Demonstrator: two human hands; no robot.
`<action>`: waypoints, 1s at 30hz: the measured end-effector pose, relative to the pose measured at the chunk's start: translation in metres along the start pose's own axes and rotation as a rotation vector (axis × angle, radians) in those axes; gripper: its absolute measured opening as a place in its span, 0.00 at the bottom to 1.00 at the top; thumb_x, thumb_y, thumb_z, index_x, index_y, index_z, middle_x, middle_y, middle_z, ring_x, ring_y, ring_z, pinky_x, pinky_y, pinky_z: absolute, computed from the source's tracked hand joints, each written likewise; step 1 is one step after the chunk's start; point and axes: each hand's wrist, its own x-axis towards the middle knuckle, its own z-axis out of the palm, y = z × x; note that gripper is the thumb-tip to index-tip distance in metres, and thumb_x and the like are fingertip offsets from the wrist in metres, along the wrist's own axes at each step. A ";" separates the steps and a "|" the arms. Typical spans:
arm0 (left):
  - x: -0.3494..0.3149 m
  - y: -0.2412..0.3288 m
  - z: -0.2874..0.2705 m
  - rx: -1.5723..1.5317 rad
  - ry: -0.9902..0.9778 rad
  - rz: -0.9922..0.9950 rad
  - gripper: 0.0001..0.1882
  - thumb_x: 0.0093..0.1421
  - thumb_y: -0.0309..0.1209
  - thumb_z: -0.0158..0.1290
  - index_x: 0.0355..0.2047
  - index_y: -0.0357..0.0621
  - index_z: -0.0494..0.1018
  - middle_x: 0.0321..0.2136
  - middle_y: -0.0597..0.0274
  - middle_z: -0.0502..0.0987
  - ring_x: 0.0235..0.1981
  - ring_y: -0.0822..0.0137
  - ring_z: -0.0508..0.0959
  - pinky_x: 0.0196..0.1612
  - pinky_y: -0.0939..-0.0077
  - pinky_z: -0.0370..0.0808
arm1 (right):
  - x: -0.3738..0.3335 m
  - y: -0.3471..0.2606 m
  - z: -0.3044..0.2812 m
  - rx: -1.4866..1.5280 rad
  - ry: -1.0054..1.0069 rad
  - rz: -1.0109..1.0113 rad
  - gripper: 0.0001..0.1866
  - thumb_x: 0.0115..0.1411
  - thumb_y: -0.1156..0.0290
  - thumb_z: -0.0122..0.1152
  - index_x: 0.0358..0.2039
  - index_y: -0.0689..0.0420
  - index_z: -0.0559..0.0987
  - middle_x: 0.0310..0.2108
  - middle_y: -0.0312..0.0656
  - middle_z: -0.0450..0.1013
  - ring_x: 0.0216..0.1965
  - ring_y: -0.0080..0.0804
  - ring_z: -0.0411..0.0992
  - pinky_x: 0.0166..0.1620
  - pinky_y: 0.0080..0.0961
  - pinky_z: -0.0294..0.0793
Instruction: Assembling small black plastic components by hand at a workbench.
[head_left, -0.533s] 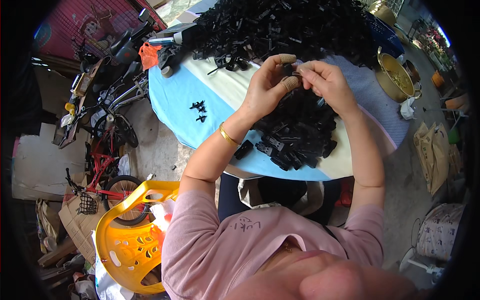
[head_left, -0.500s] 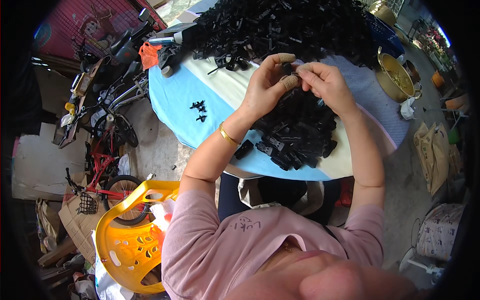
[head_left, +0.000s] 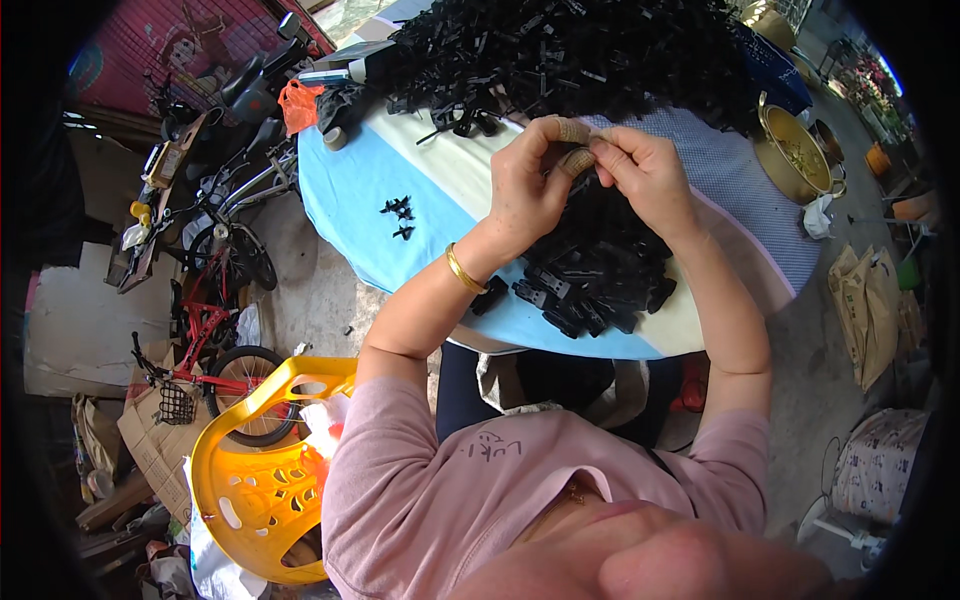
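Above the table, my left hand [head_left: 530, 185] and my right hand [head_left: 645, 175] meet at the fingertips, both closed in a pinch. Tan coverings wrap the thumb and forefinger of the left one. Whatever lies between the fingers is hidden or too small to name. Below the hands spreads a pile of black plastic buckles [head_left: 575, 290], partly behind my left wrist. Farther back is a big heap of black plastic parts [head_left: 560, 60]. A few small black pieces [head_left: 398, 208] lie apart on the blue part of the tablecloth [head_left: 350, 190].
An orange plastic bag [head_left: 299, 106] and a small round container [head_left: 334, 138] sit at the table's left edge. At its right stands a brass-coloured pot [head_left: 790, 150]. A yellow plastic chair [head_left: 250, 490] is near left, with a red bicycle [head_left: 205, 325] beyond it.
My left hand has turned and its fingers have folded closer to the right hand's. A dark piece that showed between the left fingers is now out of sight.
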 end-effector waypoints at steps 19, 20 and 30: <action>0.026 -0.088 -0.020 0.428 -0.179 -0.451 0.23 0.47 0.29 0.58 0.44 0.36 0.68 0.33 0.59 0.76 0.33 0.72 0.74 0.37 0.80 0.71 | 0.016 0.033 -0.025 -0.200 0.079 0.005 0.12 0.51 0.67 0.62 0.32 0.61 0.77 0.21 0.35 0.73 0.22 0.16 0.67 0.26 0.14 0.67; 0.028 -0.085 -0.020 0.315 -0.118 -0.458 0.21 0.48 0.27 0.56 0.44 0.37 0.69 0.33 0.60 0.76 0.33 0.72 0.74 0.37 0.80 0.71 | 0.015 0.031 -0.026 -0.255 0.079 0.031 0.12 0.51 0.70 0.62 0.35 0.61 0.76 0.21 0.32 0.70 0.21 0.15 0.63 0.26 0.13 0.65; 0.025 -0.020 -0.024 -0.247 -0.216 -0.502 0.22 0.49 0.22 0.52 0.47 0.34 0.66 0.31 0.64 0.73 0.28 0.77 0.71 0.30 0.84 0.68 | 0.010 0.006 -0.021 -0.257 -0.062 -0.307 0.08 0.47 0.78 0.62 0.30 0.62 0.76 0.20 0.33 0.67 0.18 0.15 0.59 0.22 0.14 0.59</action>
